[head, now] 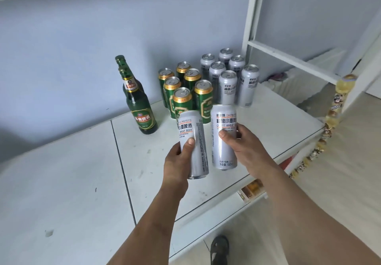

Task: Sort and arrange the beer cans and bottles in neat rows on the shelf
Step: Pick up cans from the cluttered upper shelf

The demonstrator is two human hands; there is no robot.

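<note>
A pale blue wall (82, 38) backs a white shelf (61, 182) framed by white uprights (250, 13). At the rear stand green bottles (138, 102), the far one mostly hidden, then green cans (185, 95) and silver cans (228, 79) in upright rows. Above the board, the left hand (177, 161) grips one silver can (192, 143), the right hand (245, 147) another silver can (224, 137), both near upright, tops tipped away. Below, a sandal (219, 248) is cut off.

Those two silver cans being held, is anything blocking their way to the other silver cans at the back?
Nothing visible does. The bare white shelf top lies open before the standing silver cans; the green cans stand left of that path.
</note>
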